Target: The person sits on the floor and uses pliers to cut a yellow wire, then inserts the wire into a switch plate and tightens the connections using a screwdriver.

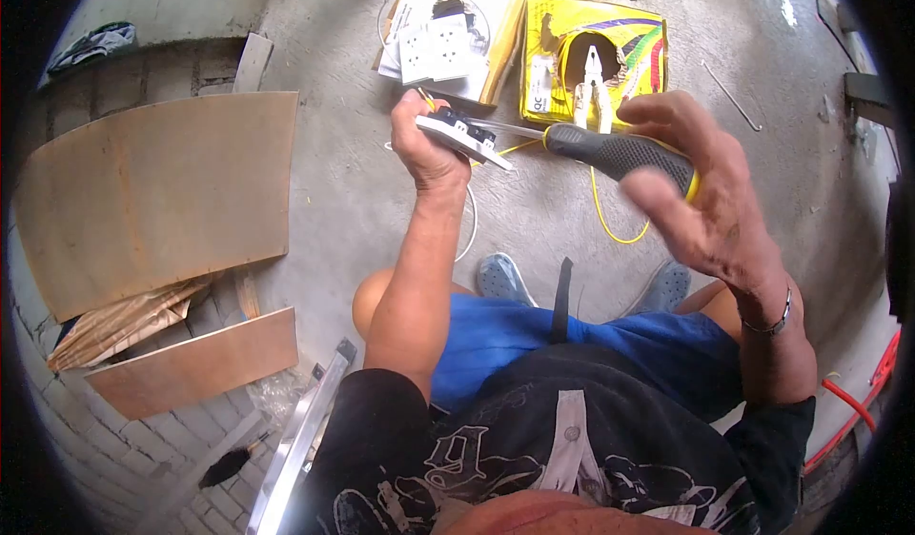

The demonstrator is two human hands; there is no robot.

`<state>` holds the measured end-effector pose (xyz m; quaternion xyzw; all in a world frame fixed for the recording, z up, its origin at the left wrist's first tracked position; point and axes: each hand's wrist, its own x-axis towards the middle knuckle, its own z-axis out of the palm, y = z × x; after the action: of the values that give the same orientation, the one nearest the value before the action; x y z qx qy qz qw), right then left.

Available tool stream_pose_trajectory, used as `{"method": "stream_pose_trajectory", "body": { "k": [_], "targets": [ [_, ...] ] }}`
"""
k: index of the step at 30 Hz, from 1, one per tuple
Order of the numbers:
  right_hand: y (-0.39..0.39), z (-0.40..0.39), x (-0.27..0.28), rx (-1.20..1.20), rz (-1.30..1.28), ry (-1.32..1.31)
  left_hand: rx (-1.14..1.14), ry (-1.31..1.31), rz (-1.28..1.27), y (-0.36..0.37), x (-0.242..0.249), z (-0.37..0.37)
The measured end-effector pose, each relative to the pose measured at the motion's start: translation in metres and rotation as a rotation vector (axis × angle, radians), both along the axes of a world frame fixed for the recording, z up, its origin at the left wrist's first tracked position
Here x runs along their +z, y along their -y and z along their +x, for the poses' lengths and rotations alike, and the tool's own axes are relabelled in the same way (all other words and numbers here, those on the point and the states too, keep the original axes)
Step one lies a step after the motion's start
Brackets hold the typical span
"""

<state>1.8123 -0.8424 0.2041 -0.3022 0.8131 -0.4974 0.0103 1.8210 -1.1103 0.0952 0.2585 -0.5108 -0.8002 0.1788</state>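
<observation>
My left hand point(428, 150) grips a white outlet plate point(467, 143), turned so its black terminal side faces up and to the right. A short yellow wire point(426, 99) stands out near the fingertips. My right hand point(710, 197), slightly blurred, is loosely around the butt of a screwdriver point(610, 152) with a grey and yellow handle; thumb and forefinger are spread apart. The screwdriver lies nearly level, and its shaft reaches the black terminal blocks. Whether the tip sits in a screw is too small to tell.
Pliers point(593, 87) rest on a yellow wire box point(543, 49). Beside it, white outlet plates point(435, 47) lie on an open carton point(510, 30). Yellow wire point(610, 235) trails across the floor. A bent metal rod point(732, 97) lies right; wooden boards point(162, 192) are at left.
</observation>
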Motion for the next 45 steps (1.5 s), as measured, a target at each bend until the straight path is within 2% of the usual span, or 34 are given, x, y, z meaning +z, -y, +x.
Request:
{"method": "stream_pose_trajectory", "body": {
  "k": [2,3,4,6,8,10,11,12,14,17,23,27,28,30,32,34,36,40,42,43,44,45],
  "targets": [
    [-0.005,-0.004,0.012,-0.050,0.020,0.716,0.090,0.063,0.011,-0.006,0.001,-0.002],
    [-0.006,-0.004,0.008,-0.007,0.048,0.594,0.090,0.063,0.011,-0.004,-0.001,-0.002],
    [-0.005,-0.004,0.005,-0.008,0.048,0.595,0.059,0.038,0.011,-0.002,-0.002,-0.002],
    [-0.002,-0.002,-0.001,0.047,0.031,0.095,0.029,0.015,0.011,-0.001,-0.002,-0.003],
    [0.000,-0.003,-0.001,-0.027,-0.013,0.154,0.050,0.083,0.047,-0.006,0.003,-0.004],
    [-0.003,-0.009,0.008,-0.035,0.090,0.614,0.048,0.064,0.030,-0.010,0.006,-0.006],
    [-0.004,-0.007,0.002,0.004,0.101,0.401,0.048,0.046,0.011,-0.011,0.007,-0.006],
    [-0.002,-0.006,-0.001,0.004,0.101,0.402,0.047,0.047,0.011,-0.009,0.006,-0.007],
    [0.001,-0.004,-0.004,-0.019,0.027,0.243,0.032,0.058,0.066,-0.004,0.003,-0.006],
    [-0.001,-0.006,-0.005,-0.027,0.044,0.258,0.000,0.112,0.149,0.008,-0.012,-0.007],
    [-0.003,-0.008,-0.006,-0.021,-0.026,0.238,-0.180,0.079,0.355,0.008,-0.003,-0.006],
    [-0.011,-0.015,-0.005,-0.052,-0.071,0.199,-0.182,0.087,0.337,0.012,-0.002,-0.007],
    [-0.014,-0.016,-0.007,-0.052,-0.071,0.199,-0.221,0.048,0.420,0.014,-0.003,-0.007],
    [-0.023,-0.020,-0.017,-0.278,-0.285,0.324,-0.260,0.011,0.514,0.019,-0.005,-0.006],
    [-0.054,-0.043,-0.038,-0.401,-0.317,0.433,-0.308,0.024,0.630,0.021,-0.008,-0.007],
    [-0.086,-0.062,-0.067,-0.574,-0.474,0.577,-0.463,0.003,0.672,0.028,-0.019,-0.007],
    [-0.111,-0.072,-0.095,-0.659,-0.447,0.723,-0.491,0.011,0.718,0.019,-0.008,-0.007],
    [-0.131,-0.081,-0.183,-0.983,-0.061,0.951,-0.535,-0.036,0.731,0.013,-0.005,-0.015],
    [-0.142,-0.065,-0.228,-0.798,0.503,0.992,-0.513,-0.021,0.755,0.012,-0.004,-0.015],
    [-0.148,-0.047,-0.271,-0.856,0.440,0.971,-0.515,-0.020,0.758,0.014,-0.006,-0.015],
    [-0.146,-0.030,-0.303,-0.908,0.371,0.956,-0.386,0.056,0.787,0.007,0.003,-0.016],
    [-0.135,-0.026,-0.296,-0.738,0.646,0.879,-0.379,0.058,0.786,0.006,0.004,-0.015]
  ]
}}
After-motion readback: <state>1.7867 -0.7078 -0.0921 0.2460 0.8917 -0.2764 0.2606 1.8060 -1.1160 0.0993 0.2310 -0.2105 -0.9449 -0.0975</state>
